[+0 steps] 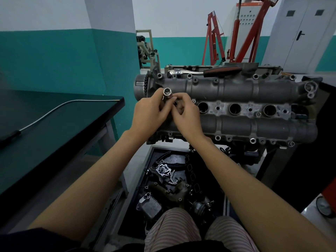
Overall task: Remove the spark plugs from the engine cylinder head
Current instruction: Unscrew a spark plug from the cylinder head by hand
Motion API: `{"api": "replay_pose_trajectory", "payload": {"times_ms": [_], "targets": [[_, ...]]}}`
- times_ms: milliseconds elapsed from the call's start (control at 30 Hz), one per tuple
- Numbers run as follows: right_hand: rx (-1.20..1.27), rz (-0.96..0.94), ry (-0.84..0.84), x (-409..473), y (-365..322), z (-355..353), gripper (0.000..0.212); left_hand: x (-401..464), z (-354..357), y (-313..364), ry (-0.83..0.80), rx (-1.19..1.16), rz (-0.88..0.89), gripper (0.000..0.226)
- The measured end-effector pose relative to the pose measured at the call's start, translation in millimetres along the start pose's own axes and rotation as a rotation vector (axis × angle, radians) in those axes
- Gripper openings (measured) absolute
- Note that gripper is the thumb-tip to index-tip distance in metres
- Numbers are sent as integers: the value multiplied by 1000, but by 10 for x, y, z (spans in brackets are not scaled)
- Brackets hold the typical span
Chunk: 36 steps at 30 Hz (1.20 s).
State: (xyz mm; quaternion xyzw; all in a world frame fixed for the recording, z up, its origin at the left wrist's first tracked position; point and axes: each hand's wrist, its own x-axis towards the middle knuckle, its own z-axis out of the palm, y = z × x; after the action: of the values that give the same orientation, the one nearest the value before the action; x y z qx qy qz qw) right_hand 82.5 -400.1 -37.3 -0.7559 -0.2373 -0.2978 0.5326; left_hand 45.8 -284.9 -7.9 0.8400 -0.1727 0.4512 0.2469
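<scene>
Both hands meet over the left end of the engine cylinder head (236,88), which sits on a stand at the middle of the scene. The left hand (151,113) has its grip curled round a chrome spark plug socket (167,93), whose open hexagonal mouth tilts up toward the camera. The right hand (183,113) touches the left one, its fingertips (175,98) pinching at the side of the socket just below its mouth; whether a spark plug sits inside the socket cannot be told. To the right of the hands, three open plug wells (235,108) lie in a row along the valley between the two cam housings; the leftmost well position is hidden behind the hands. A ratchet wrench (203,70) with a black and red handle rests on the far edge of the head. A dark bench (54,120) stands to the left, carrying a long flexible tool (54,110). Below the head, near the person's knees, a tray (154,157) holds loose engine parts. Red hoist frames (236,33) stand far behind by the wall.
</scene>
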Motion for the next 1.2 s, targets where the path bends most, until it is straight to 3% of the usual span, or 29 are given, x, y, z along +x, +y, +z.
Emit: {"api": "replay_pose_trajectory", "payload": {"times_ms": [233, 333, 533, 667, 733, 833, 933, 1067, 1200], "targets": [[-5, 57, 2, 37, -26, 4, 28, 20, 32, 24, 12, 5, -57, 34], [-18, -12, -20, -9, -27, -9, 6, 10, 28, 25, 4, -1, -43, 33], [-76, -129, -27, -25, -26, -23, 23, -25, 0, -3, -28, 34, 29, 23], [-59, -26, 2, 2, -6, 14, 26, -18, 28, 1, 18, 13, 4, 24], [-47, 16, 2, 19, 3, 22, 13, -14, 41, 7, 34, 3, -17, 28], [-49, 5, -3, 31, -3, 8, 19, -20, 48, 10, 18, 18, -15, 32], [-64, -27, -41, 13, -5, -11, 5, -32, 17, -3, -12, 20, 22, 27], [-91, -97, -44, -1, -8, -24, 23, -26, -5, -21, -9, -27, 27, 22], [-65, -4, -23, 18, 14, 12, 23, -4, 40, 10, 74, -74, -61, 34]]}}
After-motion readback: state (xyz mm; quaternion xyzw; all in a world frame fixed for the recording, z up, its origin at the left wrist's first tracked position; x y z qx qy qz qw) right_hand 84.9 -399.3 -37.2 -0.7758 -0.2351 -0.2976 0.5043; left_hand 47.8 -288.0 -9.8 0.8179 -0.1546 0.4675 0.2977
